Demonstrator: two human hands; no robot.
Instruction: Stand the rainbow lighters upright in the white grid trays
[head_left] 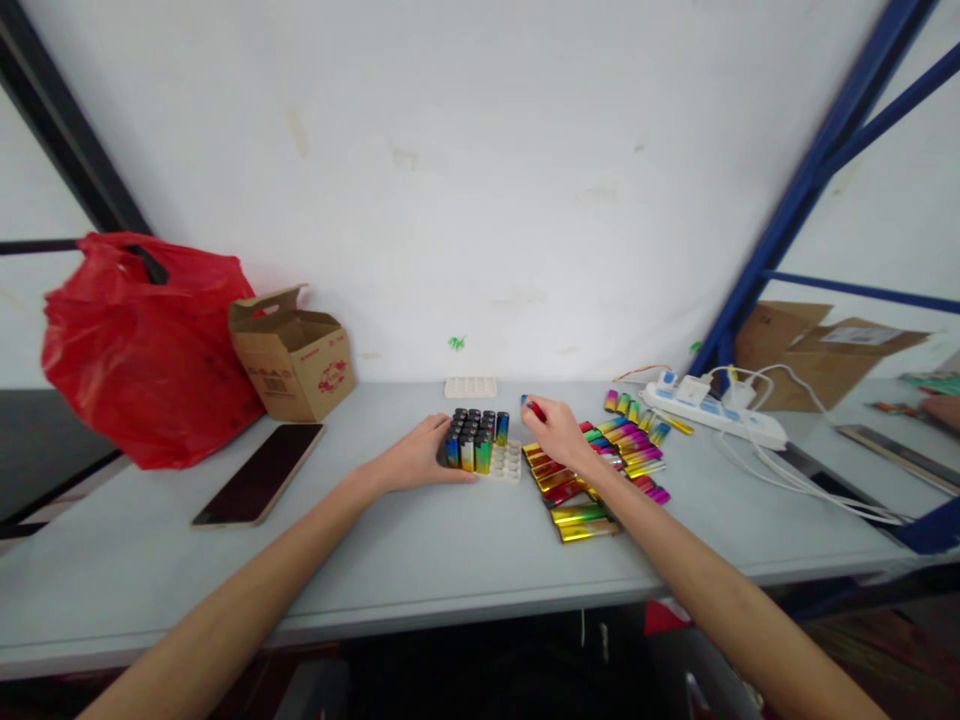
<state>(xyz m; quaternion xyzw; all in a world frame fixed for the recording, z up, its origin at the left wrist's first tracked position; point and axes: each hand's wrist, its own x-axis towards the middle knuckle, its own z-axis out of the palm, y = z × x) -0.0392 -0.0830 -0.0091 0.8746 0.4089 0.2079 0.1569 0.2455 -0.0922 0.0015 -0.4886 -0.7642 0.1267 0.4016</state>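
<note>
A white tray [511,464] stands mid-table, partly filled with several upright rainbow-coloured lighters [474,437]. My left hand [417,456] rests against the tray's left side, fingers curled round the lighters and tray edge. My right hand [555,430] hovers just right of the tray, pinching one lighter [532,406] with a red and blue body. Under and to the right of that hand lies a loose pile of lighters [600,465] flat on the table.
An empty white tray [470,387] lies by the wall. A cardboard box [294,352], a red plastic bag [142,345] and a phone [259,473] sit at left. A power strip [712,412] with cables lies at right; another person's hand [942,410] shows far right.
</note>
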